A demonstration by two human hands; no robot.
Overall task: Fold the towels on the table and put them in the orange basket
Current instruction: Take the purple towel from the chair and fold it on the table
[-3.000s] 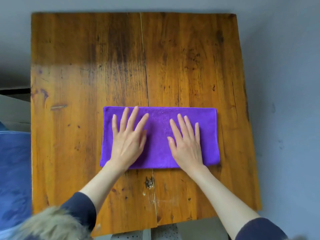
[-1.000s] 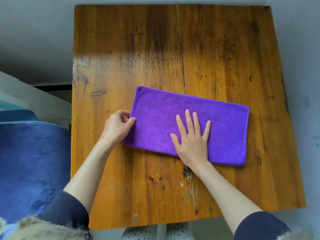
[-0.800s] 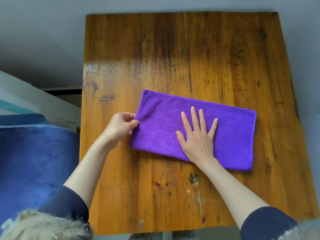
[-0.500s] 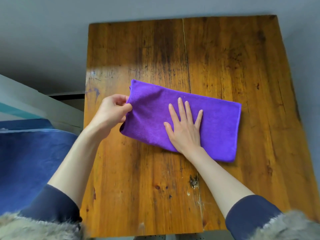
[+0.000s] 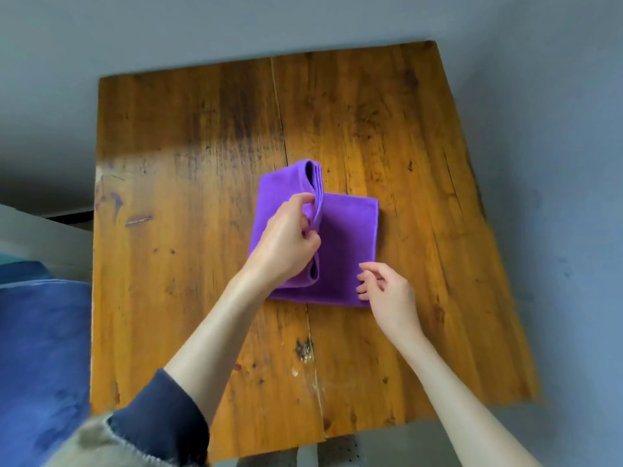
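A purple towel (image 5: 347,237) lies in the middle of the wooden table (image 5: 188,203), its left half lifted and curled over towards the right. My left hand (image 5: 286,244) pinches the raised left edge of the towel above the towel's middle. My right hand (image 5: 387,288) hovers at the towel's near right corner with fingers loosely curled, holding nothing I can see. No orange basket is in view.
A blue cloth-covered surface (image 5: 40,348) lies to the left of the table. A pale ledge (image 5: 40,230) runs behind it. Grey floor surrounds the table on the far and right sides.
My left hand has lifted the towel's left edge and carried it right, over the middle. My right hand has left the towel's centre and moved to its near right corner.
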